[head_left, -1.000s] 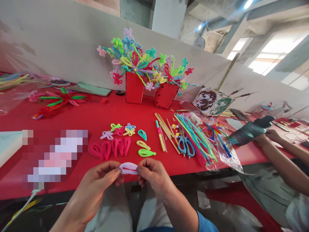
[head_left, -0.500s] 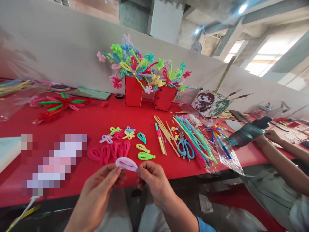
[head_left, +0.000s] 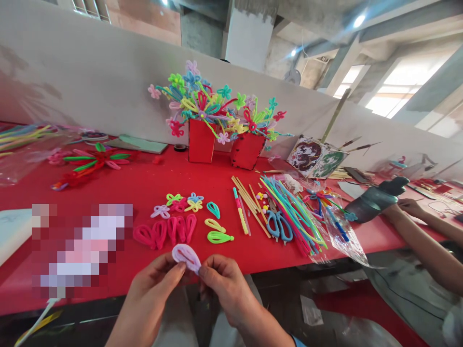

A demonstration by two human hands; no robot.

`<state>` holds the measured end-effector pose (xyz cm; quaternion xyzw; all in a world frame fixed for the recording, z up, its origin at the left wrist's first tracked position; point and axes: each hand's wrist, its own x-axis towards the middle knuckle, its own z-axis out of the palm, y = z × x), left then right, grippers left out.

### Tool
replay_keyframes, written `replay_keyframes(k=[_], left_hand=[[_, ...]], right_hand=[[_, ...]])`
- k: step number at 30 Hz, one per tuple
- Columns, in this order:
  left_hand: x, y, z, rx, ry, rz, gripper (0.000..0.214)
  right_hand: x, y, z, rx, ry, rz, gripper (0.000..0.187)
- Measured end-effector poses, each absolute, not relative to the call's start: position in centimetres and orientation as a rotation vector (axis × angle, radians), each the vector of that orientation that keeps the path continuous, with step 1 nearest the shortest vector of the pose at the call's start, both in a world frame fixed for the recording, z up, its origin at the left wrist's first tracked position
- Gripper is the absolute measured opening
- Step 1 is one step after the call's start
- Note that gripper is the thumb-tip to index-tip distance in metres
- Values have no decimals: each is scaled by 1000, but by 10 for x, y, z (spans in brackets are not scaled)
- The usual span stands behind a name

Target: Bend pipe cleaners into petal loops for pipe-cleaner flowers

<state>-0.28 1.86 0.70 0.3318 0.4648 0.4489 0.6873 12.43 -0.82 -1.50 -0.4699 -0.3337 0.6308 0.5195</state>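
Note:
Between my two hands is a lilac pipe-cleaner loop (head_left: 180, 251), bent into a petal shape, just above the table's front edge. My left hand (head_left: 155, 279) pinches its rounded side between thumb and fingers. At the narrow end, my right hand (head_left: 222, 284) is closed on the tip. Beyond them on the red table lie several crimson pipe-cleaner loops (head_left: 171, 231). Right of these are a green loop (head_left: 220, 237), a yellow loop (head_left: 213, 225) and a teal loop (head_left: 213, 209). Small pipe-cleaner flowers (head_left: 178, 204) in mixed colours sit behind the crimson loops.
Blue-handled scissors (head_left: 279, 226), wooden sticks (head_left: 249, 197) and a pipe-cleaner bundle (head_left: 292, 212) lie to the right. Two red boxes (head_left: 201, 142) of flowers stand at the back. A dark bottle (head_left: 372, 201) lies by another person's arms (head_left: 423, 241). A pixelated patch covers something left.
The lilac loop has tilted, its narrow end lower, and shows its opening more fully. Both hands have moved slightly lower in view. The objects on the table have kept their places.

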Motion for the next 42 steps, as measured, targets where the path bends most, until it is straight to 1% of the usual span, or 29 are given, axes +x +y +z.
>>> replay_keyframes(k=[3,7,9,12,15,28,33,39,42], left_hand=[[-5,18,4,721,1040,987,18],[-10,18,-2,750,1082,1007,20],[-11,18,-6,776,1098,1014,22],[-9,20,-10,762,1118,1021,26],[-6,21,-13,706,1134,1022,30],[-10,22,-10,542,1048,1031,28],[-12,22,-14,595,1018,1015,26],[-13,24,-18,619,1089,1046,31],[-18,28,-22,810,1216,1079,33]], right_hand=[[122,-11,-19,-1166,-861,1521,36],[122,-13,-20,-1285,-1115,1413,16],[123,-13,-18,-1355,-1230,1328,10],[126,-13,-14,-1445,-1332,1221,11],[128,-13,-14,-1482,-1352,1189,12],[123,-7,-19,-1422,-1229,1312,13],[123,-7,-21,-1395,-1211,1350,12],[126,-11,-22,-1430,-1275,1374,13],[139,-8,-20,-1556,-1387,1235,14]])
